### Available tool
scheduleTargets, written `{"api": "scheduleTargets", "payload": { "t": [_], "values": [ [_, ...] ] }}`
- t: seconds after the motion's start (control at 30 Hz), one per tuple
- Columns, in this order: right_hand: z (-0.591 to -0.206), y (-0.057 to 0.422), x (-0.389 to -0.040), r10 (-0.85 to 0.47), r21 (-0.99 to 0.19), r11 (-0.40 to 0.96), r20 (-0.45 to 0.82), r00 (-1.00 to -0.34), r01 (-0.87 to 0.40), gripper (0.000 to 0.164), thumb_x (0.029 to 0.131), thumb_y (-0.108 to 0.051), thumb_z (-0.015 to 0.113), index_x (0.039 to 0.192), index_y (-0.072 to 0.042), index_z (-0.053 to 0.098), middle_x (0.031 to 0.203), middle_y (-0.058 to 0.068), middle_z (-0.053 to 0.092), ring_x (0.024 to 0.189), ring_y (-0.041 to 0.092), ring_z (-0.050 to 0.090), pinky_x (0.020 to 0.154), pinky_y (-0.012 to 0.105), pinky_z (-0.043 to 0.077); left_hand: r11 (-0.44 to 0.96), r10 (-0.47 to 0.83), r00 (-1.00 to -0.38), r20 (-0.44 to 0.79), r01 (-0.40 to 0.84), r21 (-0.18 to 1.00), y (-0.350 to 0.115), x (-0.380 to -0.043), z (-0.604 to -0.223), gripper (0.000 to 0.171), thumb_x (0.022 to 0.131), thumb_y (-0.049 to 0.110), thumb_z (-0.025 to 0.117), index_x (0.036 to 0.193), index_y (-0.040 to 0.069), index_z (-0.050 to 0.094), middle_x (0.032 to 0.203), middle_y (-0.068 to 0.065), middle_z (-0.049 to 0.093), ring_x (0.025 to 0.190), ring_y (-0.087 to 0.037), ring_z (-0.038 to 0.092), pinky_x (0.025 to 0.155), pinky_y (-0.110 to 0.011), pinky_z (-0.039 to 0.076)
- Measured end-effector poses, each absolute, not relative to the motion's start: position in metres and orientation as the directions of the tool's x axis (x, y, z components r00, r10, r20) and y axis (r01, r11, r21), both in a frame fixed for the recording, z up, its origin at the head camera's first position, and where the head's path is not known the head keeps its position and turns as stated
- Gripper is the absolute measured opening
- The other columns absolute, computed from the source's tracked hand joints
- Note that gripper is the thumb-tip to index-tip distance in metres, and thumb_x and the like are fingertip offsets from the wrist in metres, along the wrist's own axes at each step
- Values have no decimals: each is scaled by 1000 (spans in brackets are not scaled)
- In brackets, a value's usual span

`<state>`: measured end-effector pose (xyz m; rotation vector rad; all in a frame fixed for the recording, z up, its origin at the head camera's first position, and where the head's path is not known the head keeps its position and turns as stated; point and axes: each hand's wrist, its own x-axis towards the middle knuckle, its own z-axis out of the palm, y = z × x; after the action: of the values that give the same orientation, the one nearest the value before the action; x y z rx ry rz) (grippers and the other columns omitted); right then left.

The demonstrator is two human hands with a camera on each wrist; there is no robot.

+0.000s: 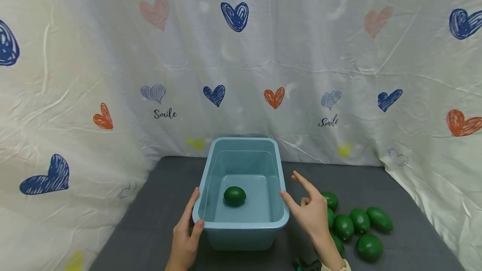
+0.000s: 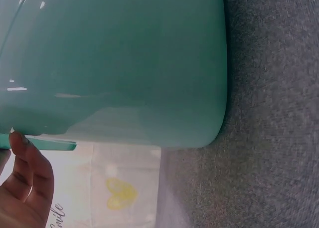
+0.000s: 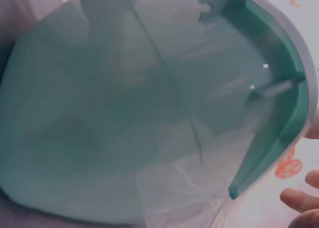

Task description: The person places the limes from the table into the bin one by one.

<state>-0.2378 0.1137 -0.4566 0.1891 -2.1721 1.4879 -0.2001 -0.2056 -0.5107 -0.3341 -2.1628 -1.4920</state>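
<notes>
A light blue plastic bin [image 1: 246,225] stands upright in the middle of the table in the head view. Inside, on its floor, lies one dark green oval fruit [image 1: 234,195] that looks like an avocado. My left hand [image 1: 185,237] holds the bin's near left corner, thumb on the front rim and fingers along the left side. In the left wrist view, fingertips [image 2: 20,143] meet the rim. At the right rim, my right hand [image 1: 311,212] has its thumb touching or very near the edge. Its index finger reaches forward, apart from the bin, and nothing is held.
Several more green fruits [image 1: 369,247] are grouped on the dark grey table [image 1: 150,229], right of the bin and partly behind my right forearm. A white curtain [image 1: 241,53] printed with hearts hangs behind the table. A small black object [image 1: 306,265] shows near my right wrist.
</notes>
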Motion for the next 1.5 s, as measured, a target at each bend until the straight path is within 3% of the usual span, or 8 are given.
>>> {"api": "scheduleTargets", "payload": {
  "t": [0.47, 0.77, 0.97, 1.2, 1.5],
  "values": [
    [-473, 146, -225, 202, -790, 509, 496, -844, -342, 69, 86, -20, 91, 149, -19, 63, 138, 9, 70, 32, -3, 25, 35, 22, 30, 362, -87, -831, 549, 487, 795, -203, -200, -511, 70, 104, -2, 55, 168, 21, 35, 170, -13, 37, 152, 0, 36, 112, -9, 33],
    [-478, 172, -207, 276, -805, 539, 446, -852, -247, 66, 89, -25, 89, 149, -21, 63, 139, 3, 69, 32, 0, 26, 35, 25, 31, 344, -82, -847, 525, 470, 813, -203, -200, -512, 70, 105, 0, 54, 168, 23, 34, 172, -9, 36, 154, -1, 34, 114, -10, 31],
    [-478, 188, -192, 315, -792, 579, 435, -844, -192, 66, 89, -26, 88, 150, -21, 62, 140, 5, 68, 31, 2, 23, 35, 28, 31, 313, -89, -806, 585, 535, 785, -201, -201, -512, 70, 102, -4, 54, 167, 17, 37, 170, -9, 39, 153, -3, 38, 115, -10, 32],
    [-485, 200, -177, 417, -813, 581, 325, -848, -26, 68, 90, -37, 87, 150, -21, 62, 140, 3, 68, 32, 9, 28, 37, 30, 34, 306, -95, -790, 605, 555, 773, -200, -202, -512, 70, 102, -3, 55, 166, 18, 38, 170, -10, 39, 151, -2, 39, 112, -10, 34],
    [-504, 209, -158, 571, -826, 537, 208, -794, 170, 68, 91, -40, 86, 149, -14, 62, 137, 15, 69, 34, 14, 29, 38, 34, 34, 279, -83, -791, 606, 565, 776, -200, -202, -514, 69, 103, -4, 53, 167, 15, 36, 170, -13, 38, 152, -3, 38, 113, -10, 34]
  ]
}}
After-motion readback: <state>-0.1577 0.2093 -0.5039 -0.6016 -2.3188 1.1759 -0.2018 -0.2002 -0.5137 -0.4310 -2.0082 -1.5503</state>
